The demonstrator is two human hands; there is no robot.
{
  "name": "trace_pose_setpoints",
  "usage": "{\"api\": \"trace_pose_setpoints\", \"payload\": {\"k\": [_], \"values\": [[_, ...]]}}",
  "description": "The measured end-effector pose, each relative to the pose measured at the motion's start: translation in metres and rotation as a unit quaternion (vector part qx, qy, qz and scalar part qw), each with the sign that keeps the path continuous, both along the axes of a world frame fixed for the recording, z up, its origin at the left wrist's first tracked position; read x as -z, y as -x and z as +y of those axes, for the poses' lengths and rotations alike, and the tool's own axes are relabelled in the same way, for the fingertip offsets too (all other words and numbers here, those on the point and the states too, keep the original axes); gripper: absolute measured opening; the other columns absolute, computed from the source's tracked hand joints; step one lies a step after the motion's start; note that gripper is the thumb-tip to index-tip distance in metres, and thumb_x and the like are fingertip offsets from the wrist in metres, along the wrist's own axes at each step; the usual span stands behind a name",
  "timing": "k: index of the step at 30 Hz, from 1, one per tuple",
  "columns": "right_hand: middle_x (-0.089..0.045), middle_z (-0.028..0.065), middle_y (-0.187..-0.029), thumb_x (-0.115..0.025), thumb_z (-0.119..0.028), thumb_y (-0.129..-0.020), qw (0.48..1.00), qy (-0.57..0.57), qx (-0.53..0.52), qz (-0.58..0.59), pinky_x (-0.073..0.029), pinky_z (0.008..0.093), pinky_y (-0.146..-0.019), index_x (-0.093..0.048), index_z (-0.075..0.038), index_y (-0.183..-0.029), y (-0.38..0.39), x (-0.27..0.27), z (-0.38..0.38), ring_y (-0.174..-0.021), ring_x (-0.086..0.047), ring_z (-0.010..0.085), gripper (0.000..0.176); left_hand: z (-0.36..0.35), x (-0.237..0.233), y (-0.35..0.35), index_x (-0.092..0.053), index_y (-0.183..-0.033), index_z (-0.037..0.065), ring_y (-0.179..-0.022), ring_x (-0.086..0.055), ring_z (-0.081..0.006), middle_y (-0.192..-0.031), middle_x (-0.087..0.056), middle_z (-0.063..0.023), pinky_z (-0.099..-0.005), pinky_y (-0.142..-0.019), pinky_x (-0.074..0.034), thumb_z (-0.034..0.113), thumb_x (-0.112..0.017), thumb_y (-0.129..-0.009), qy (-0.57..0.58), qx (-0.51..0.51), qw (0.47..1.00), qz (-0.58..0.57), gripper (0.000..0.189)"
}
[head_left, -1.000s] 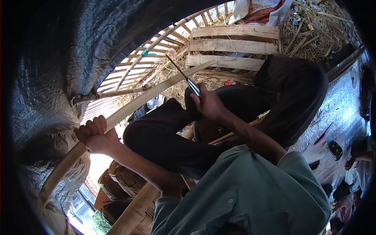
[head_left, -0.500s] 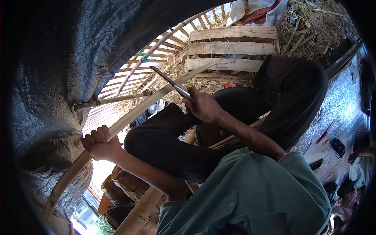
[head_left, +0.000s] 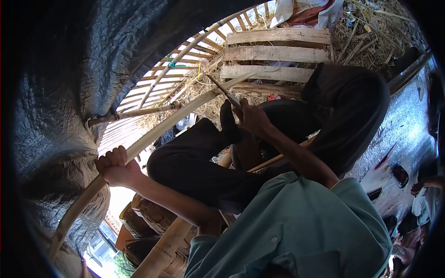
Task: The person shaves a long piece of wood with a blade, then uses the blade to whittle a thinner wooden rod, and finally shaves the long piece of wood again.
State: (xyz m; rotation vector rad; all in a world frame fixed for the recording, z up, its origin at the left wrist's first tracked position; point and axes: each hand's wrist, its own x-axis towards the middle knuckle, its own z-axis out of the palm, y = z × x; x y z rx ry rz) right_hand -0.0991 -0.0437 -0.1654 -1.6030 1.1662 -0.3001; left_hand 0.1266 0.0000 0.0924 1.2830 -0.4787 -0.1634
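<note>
A long pale bamboo strip [head_left: 167, 121] slants from the lower left up towards the wooden slats. My left hand [head_left: 117, 167] is closed around it, with the strip running out on both sides of the fist. In my right hand [head_left: 254, 119] is a knife [head_left: 225, 92], its narrow dark blade pointing up and left. The blade lies across the strip near its far end. My fingers hide most of the knife's handle. Below the strip are my bent legs in dark trousers [head_left: 194, 157].
A slatted wooden crate [head_left: 277, 53] stands ahead beside straw litter [head_left: 378, 37]. A bamboo slat fence [head_left: 153, 90] and dark sheeting [head_left: 118, 41] rise on the left. Woven baskets [head_left: 150, 215] and a thick bamboo pole [head_left: 162, 250] are below. Another person's hand [head_left: 424, 183] shows far right.
My right hand has shifted right and slightly towards my body, and the knife has moved further along the strip towards its far end. My left hand keeps its grip almost unmoved.
</note>
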Motion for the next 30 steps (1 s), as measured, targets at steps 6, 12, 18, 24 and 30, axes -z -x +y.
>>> {"api": "trace_pose_setpoints", "payload": {"k": [6,12,18,24,30], "values": [[-0.058,0.0226,-0.063,-0.051,-0.028,-0.090,0.983,0.113,0.007,-0.145,-0.047,0.0490,-0.055,-0.041,0.000,-0.097,-0.010,-0.050,-0.012,-0.062,-0.060,0.0418,0.031,0.012,0.005,-0.022,-0.020,-0.053,0.017,-0.038,-0.010,-0.0085,-0.046,-0.012,0.0030,-0.0247,-0.039,-0.017,0.018,-0.030,-0.094,-0.010,-0.014,1.000,0.006,0.042],[-0.057,0.0223,-0.062,-0.050,-0.026,-0.091,0.999,-0.011,0.051,-0.008,-0.044,0.0484,-0.051,-0.042,0.000,-0.102,0.016,0.064,0.005,-0.060,-0.058,0.0425,0.030,0.010,0.009,-0.014,-0.019,-0.052,0.017,-0.038,-0.011,-0.0082,-0.045,-0.011,0.0028,-0.0232,-0.039,-0.017,0.017,-0.030,-0.093,-0.062,-0.025,0.996,-0.066,0.043],[-0.057,0.0229,-0.062,-0.049,-0.029,-0.091,0.994,0.034,0.076,-0.075,-0.044,0.0482,-0.052,-0.043,0.000,-0.101,0.005,0.034,-0.008,-0.060,-0.058,0.0425,0.031,0.009,0.009,-0.011,-0.018,-0.052,0.018,-0.039,-0.009,-0.0088,-0.045,-0.010,0.0030,-0.0249,-0.040,-0.017,0.019,-0.030,-0.094,-0.051,0.033,0.998,-0.026,0.044],[-0.056,0.0217,-0.060,-0.049,-0.028,-0.091,0.986,0.105,-0.005,-0.127,-0.045,0.0469,-0.052,-0.043,-0.001,-0.099,-0.008,-0.036,-0.023,-0.056,-0.058,0.0396,0.028,-0.012,-0.002,0.022,-0.018,-0.052,0.018,-0.039,-0.009,-0.0091,-0.046,-0.010,0.0029,-0.0254,-0.040,-0.017,0.017,-0.031,-0.093,-0.011,-0.096,0.995,0.022,0.043],[-0.054,0.0190,-0.055,-0.050,-0.025,-0.091,0.992,0.051,0.046,-0.107,-0.045,0.0431,-0.046,-0.043,-0.001,-0.097,0.003,0.043,-0.006,-0.052,-0.058,0.0384,0.026,-0.001,0.005,0.005,-0.018,-0.052,0.018,-0.038,-0.009,-0.0090,-0.046,-0.010,0.0029,-0.0251,-0.039,-0.017,0.020,-0.029,-0.095,-0.011,0.017,1.000,0.009,0.044]]}}
